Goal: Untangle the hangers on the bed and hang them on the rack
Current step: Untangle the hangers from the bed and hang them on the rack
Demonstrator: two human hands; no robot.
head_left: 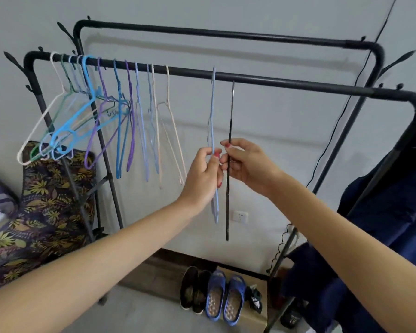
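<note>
Pinching hangers on the rack [274, 79] — left hand [202, 176] the pale-blue hanger [213, 116], right hand [247, 164] the black hanger [230, 121].

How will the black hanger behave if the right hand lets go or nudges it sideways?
The black hanger looks thin and straight, so probably stiff and light. Its hook sits at the front rail, so once the right hand lets go it would likely swing freely. A sideways nudge could knock it against the light blue hanger held by the left hand.

Left hand [203, 175] pinches a pale blue hanger [213, 145] hooked on the rack [286, 81]; right hand [246, 162] pinches a black hanger [229, 188] just right of it. More hangers [101, 111] crowd the rail's left end.
</note>
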